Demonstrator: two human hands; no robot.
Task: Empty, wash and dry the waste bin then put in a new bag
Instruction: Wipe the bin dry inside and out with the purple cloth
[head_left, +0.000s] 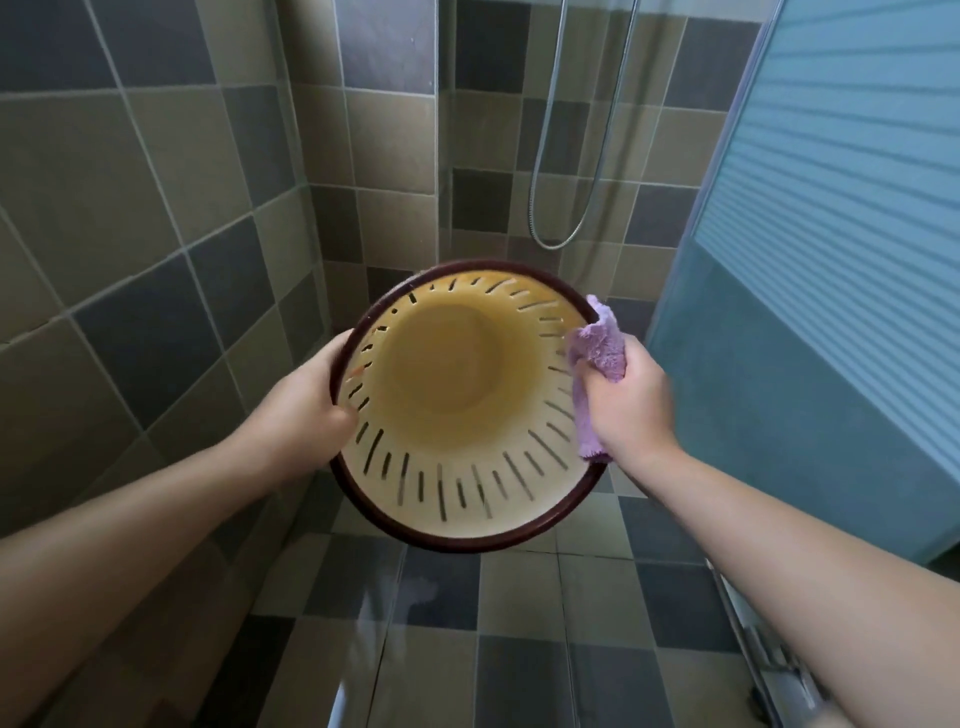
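bin (457, 384) emptied, seemingly washed | my left hand (306, 410) grips its rim | my right hand (623, 400) clutches cloth (597, 353), drying | bag pending

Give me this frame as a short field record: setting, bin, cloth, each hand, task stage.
setting: tiled shower corner, shower hose on the wall, frosted glass door at right
bin: slotted cream waste bin with dark rim, held off the floor, opening tilted toward the camera, no bag inside
cloth: purple microfibre cloth against the bin's right inner wall and rim
left hand: grips the bin's left rim, thumb inside
right hand: holds the cloth
task stage: wiping the bin; new bag not yet in
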